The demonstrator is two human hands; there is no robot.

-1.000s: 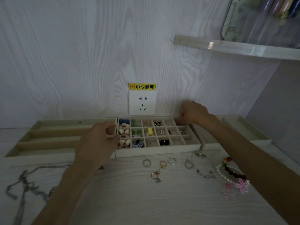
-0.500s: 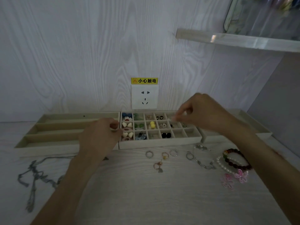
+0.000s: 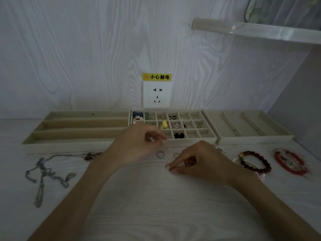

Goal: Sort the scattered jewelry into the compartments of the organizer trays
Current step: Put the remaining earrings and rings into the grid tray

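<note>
My right hand (image 3: 199, 160) rests on the table in front of the grid tray (image 3: 192, 142) and pinches a small silver ring (image 3: 167, 167) between forefinger and thumb. My left hand (image 3: 139, 145) hovers at the tray's front left corner with curled fingers and the thumb near the forefinger; I cannot tell whether it holds anything. Two more rings (image 3: 160, 154) (image 3: 176, 155) lie between the hands. The grid tray holds earrings and beads in several cells. A long-slot tray (image 3: 78, 134) sits left and a third tray (image 3: 251, 139) right.
Tangled silver necklaces (image 3: 43, 171) lie at the left front. A dark bead bracelet (image 3: 255, 162) and a red bracelet (image 3: 291, 164) lie at the right. A wall socket (image 3: 156, 94) is behind the trays, and a shelf (image 3: 260, 30) juts out at the upper right.
My right hand came down from over the grid tray's back cells to the table and took hold of a ring. My left hand left the tray's left edge and moved right and forward.
</note>
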